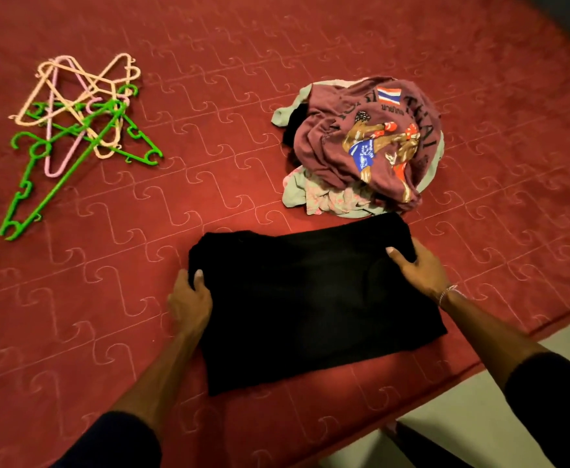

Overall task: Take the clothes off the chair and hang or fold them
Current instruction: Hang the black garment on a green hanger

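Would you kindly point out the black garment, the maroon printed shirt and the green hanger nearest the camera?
black garment (310, 305): head view, middle of the flat folded cloth.
maroon printed shirt (324, 146): head view, plain fabric left of the print.
green hanger (45, 197): head view, long straight bar.

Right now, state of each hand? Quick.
Left hand: gripping the left edge of the black garment, thumb on top.
Right hand: gripping its far right corner, thumb on top.

Dark navy long sleeves (553, 396) pushed up both forearms; thin silvery bracelet (448, 292) (beaded, perhaps) on right wrist; hands bare.
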Motion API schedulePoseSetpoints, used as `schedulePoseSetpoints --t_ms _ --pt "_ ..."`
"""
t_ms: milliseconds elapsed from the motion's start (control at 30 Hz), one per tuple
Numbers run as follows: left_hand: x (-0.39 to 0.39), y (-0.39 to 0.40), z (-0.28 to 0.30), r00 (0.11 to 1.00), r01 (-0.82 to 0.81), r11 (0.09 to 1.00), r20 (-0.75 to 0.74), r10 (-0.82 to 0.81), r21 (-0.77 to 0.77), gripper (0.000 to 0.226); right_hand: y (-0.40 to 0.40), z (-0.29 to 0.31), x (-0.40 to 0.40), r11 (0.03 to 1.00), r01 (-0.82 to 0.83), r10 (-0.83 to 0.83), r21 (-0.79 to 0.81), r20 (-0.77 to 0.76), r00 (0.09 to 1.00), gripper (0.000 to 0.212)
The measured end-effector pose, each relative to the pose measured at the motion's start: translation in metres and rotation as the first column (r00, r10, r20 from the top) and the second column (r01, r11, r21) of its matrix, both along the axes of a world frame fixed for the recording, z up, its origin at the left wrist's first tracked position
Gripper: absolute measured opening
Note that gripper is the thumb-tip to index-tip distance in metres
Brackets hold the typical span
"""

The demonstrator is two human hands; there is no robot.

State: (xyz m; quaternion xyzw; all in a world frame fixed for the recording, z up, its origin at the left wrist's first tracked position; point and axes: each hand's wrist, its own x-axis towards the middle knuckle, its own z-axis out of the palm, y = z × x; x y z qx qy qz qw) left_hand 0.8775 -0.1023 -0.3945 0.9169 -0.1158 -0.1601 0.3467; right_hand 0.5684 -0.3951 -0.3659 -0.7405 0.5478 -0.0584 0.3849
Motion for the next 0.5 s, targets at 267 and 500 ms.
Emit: schedulePoseSetpoints --t_ms 267,500 --pt "0.076 0.074 0.009 0.993 -0.012 0.998 0.116 0.019 -0.059 0.025 0.061 0.006 0.079 0.995 -0.064 0.041 0.082 0.259 0.965 0.03" --pt "0.16 0.156 0.036 0.975 -0.08 0.993 0.198 0.096 -0.088 0.039 0.114 0.002 0.182 0.984 -0.144 0.09 0.108 0.397 0.913 0.026"
